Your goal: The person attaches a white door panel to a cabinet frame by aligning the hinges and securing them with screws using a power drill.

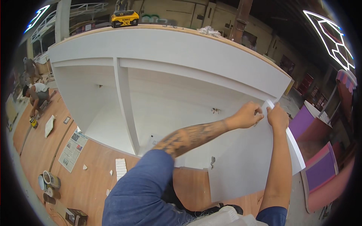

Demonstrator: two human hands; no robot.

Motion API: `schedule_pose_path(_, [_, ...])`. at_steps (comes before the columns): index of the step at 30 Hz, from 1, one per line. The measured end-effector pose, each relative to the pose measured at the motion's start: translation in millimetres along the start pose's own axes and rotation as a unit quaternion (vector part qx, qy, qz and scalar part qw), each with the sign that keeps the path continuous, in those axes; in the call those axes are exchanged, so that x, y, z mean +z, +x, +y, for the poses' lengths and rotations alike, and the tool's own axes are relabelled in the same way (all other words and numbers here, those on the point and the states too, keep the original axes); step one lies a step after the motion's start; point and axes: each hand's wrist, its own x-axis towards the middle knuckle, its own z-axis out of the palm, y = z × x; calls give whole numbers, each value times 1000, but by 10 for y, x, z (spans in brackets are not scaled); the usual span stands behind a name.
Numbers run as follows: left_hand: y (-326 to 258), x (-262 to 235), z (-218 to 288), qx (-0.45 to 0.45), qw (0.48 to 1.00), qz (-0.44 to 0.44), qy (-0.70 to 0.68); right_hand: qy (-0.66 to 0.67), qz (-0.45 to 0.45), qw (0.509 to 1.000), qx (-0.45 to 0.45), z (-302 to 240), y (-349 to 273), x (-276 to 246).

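Note:
A large white cabinet (181, 51) stands in front of me with its compartments facing me. At its right side is a white door panel (241, 169), with a metal hinge (213, 162) on its face. My right hand (278, 116) grips the panel's upper outer edge. My left hand (247, 116) is at the panel's inner side near that corner, its fingers curled in a pinch; whatever they hold is too small to make out. Another metal fitting (215, 110) shows inside the cabinet, left of my left hand.
A yellow-and-black battery tool (125, 19) and crumpled clear plastic (209, 31) rest on the cabinet top. Newspaper (73, 148), cans (51, 180) and white scraps lie on the left floor. A person (37, 96) crouches at far left. Purple-and-pink panels (320, 173) stand at right.

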Motion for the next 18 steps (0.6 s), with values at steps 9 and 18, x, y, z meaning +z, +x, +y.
schedule_pose_path(9, [474, -4403, 1408, 268, 685, 419, 532, -8, -9, 1000, -27, 23, 107, 12])
schedule_pose_path(18, [635, -6553, 931, -62, 805, 396, 437, -8, 5, 999, -35, -29, 124, 108])
